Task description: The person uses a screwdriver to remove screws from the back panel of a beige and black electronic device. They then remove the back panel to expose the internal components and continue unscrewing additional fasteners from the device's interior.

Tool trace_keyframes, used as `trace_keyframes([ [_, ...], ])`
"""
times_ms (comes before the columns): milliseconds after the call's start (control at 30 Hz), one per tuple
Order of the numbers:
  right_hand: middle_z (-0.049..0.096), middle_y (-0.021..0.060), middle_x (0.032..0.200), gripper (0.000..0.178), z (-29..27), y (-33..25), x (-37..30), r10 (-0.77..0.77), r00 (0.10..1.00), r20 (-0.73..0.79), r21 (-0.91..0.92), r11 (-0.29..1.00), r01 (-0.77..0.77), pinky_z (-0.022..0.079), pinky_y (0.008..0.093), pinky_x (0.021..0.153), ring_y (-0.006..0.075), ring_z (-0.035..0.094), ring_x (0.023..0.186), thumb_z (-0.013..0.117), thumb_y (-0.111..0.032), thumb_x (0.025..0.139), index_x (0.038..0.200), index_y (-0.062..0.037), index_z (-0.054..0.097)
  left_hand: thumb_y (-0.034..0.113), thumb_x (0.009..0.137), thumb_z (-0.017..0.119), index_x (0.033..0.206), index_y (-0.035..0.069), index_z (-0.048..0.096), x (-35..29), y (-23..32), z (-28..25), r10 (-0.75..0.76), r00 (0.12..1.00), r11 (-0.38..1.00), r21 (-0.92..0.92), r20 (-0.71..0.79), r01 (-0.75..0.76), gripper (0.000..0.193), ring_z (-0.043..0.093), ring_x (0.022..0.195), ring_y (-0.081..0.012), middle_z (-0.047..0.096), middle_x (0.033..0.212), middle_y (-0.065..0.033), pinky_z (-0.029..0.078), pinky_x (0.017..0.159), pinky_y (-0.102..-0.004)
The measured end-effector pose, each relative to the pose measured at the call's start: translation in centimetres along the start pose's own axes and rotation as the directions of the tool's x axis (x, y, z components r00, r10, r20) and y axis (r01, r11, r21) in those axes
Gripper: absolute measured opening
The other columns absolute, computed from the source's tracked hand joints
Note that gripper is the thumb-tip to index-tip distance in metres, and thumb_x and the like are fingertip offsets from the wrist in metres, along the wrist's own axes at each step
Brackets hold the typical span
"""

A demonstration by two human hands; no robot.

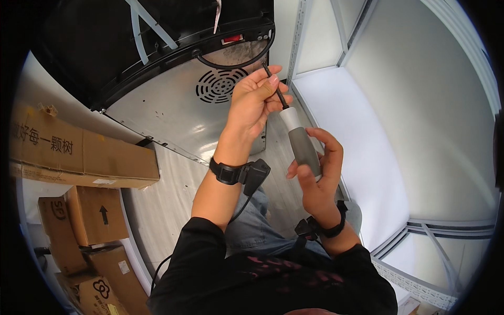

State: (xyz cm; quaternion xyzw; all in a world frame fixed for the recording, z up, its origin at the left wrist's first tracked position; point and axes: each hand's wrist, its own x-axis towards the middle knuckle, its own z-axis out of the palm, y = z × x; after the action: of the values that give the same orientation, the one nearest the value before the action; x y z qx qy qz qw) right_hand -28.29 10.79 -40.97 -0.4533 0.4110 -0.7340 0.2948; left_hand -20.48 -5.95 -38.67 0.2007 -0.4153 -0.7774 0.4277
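Between my two hands is a screwdriver with a dark shaft and a grey and white handle [303,149], tilted with its tip toward the upper left. The thumb and fingers of my left hand [254,100] pinch the dark shaft close to its tip. Lower down, my right hand [323,184] curls loosely around the butt end of the handle, thumb on one side and index finger on the other. Beyond my left hand is a metal machine panel [173,113] with a round slotted vent [220,85]. A black strap with a small device circles each wrist.
The machine's black upper part [94,47] carries a red switch [232,39], a black cable [226,67] and pale straps. Cardboard boxes [105,157] are stacked at the left. White shelving [362,136] with metal uprights stands at the right, beside the wood-look floor [152,210].
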Motion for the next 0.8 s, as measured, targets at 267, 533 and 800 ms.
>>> trace_keyframes([
  [267,0.048,0.0168,0.121,0.042,-0.6,0.7,0.7,-0.328,0.935,0.132,-0.554,0.758,0.344,0.047,0.0303,0.078,0.022,0.057,0.091,0.065,0.004,0.072,0.111,-0.0015,0.049,0.015,0.093,0.054,0.112,0.001,0.056,0.0,0.3,0.3,-0.055,0.998,0.997,0.053,0.005,0.055,0.024,0.066,0.067,-0.0173,0.062,0.073,-0.0055,0.05,0.052,-0.0209],
  [533,0.04,0.0167,0.128,0.053,-0.3,-0.2,0.4,-0.079,0.996,0.035,-0.129,0.988,0.083,0.048,0.0284,0.064,0.0189,0.055,0.083,0.067,-0.004,0.074,0.122,0.0,0.043,0.014,0.093,0.053,0.113,0.0,0.054,0.2,0.2,-0.2,-0.037,0.998,0.999,-0.029,0.051,0.039,0.025,0.065,0.063,-0.0181,0.063,0.075,-0.0071,0.054,0.058,-0.0248],
  [800,0.044,0.0132,0.12,0.047,-1.3,1.9,0.4,-0.093,0.993,0.074,-0.517,0.848,0.118,0.045,0.0244,0.07,0.0168,0.055,0.084,0.059,0.001,0.078,0.122,-0.0038,0.042,0.018,0.093,0.053,0.114,0.001,0.055,0.1,0.6,0.7,-0.021,0.997,0.978,0.204,-0.071,0.035,0.028,0.064,0.06,-0.0153,0.063,0.076,-0.0073,0.052,0.053,-0.022],
])
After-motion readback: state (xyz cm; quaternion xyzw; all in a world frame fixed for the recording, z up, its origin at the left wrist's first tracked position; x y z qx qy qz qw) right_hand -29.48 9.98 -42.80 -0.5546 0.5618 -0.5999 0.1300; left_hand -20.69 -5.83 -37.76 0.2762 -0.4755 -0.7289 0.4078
